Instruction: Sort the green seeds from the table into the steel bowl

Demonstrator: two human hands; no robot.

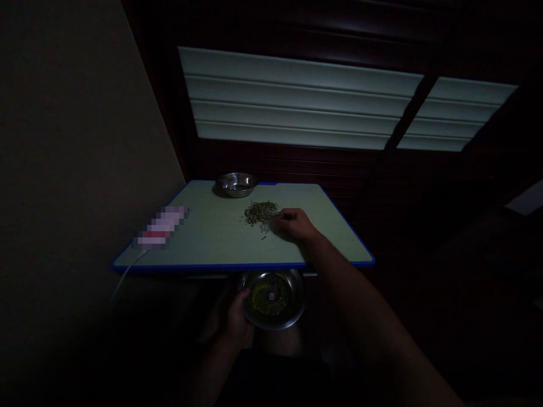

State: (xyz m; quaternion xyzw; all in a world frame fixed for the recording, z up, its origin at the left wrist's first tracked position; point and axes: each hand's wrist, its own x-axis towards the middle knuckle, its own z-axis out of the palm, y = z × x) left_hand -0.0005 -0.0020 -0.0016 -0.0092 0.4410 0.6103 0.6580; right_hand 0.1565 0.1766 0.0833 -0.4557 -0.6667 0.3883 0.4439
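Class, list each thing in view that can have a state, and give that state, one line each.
Left hand: gripping the near bowl's rim
Right hand: fingers curled at the pile's edge; grip unclear
Near bowl: held, open side up, greenish contents
Far bowl: upright on the table
Pile: loose, strays around it
Cord: hanging over the table's edge
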